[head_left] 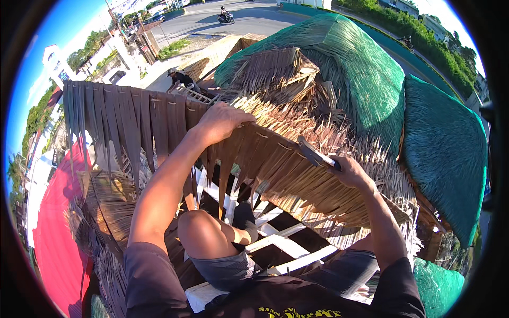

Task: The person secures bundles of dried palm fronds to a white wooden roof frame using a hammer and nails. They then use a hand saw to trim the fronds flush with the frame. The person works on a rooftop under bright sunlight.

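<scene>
A long panel of brown dried-leaf thatch stretches across in front of me, its stitched upper edge raised and its loose strips hanging down. Over that edge, near the middle, my left hand is closed with its fingers bent around the far side. My right hand grips the dark handle of a hammer. The hammer's metal head lies against the panel's top edge, to the right of my left hand. My bent knee and dark shoe are below the panel, over a white lattice frame.
Beyond the panel are layered thatch and a roof under green netting; another netted roof stands at right. Dark gaps show between the lattice strips. A red roof slopes at left. Far off, a person is near a ladder, and a motorcycle is on the road.
</scene>
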Tool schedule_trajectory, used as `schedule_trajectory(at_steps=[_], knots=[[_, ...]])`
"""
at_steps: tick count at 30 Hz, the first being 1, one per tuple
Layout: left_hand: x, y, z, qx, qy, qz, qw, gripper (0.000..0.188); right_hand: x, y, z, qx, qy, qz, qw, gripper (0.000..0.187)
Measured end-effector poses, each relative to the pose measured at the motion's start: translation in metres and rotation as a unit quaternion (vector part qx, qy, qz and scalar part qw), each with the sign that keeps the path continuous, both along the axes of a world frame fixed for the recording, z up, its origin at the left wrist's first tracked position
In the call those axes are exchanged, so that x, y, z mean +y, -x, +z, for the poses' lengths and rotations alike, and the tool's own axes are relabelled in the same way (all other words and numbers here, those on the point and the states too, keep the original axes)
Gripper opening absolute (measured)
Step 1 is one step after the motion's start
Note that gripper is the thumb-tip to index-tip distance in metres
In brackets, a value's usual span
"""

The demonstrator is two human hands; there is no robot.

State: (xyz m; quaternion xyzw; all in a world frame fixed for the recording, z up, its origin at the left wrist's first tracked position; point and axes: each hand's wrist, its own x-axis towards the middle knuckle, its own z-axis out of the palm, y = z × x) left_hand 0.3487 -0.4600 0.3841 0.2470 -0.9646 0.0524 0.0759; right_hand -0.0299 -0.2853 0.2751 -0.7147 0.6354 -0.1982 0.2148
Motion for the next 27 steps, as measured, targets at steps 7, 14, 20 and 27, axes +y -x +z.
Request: schedule_trajectory(at_steps=[7,14,20,27], knots=[[-0.015,0.105,-0.013,0.417,0.154,0.115,0.888,0.051,-0.014,-0.031,0.02,-0.126,0.096,-0.231,0.96,0.037],[0.178,0.209,-0.139,0.367,-0.202,0.125,0.899,0.061,-0.083,-0.024,0.089,-0.25,0.155,-0.314,0.903,0.032],[0.217,0.254,-0.158,0.373,-0.192,0.18,0.89,0.111,-0.104,-0.014,0.11,-0.49,0.176,-0.334,0.786,0.014],[0.119,0.215,-0.156,0.282,-0.032,0.128,0.95,0.083,-0.094,0.041,0.119,-0.668,0.245,-0.346,0.611,0.014]])
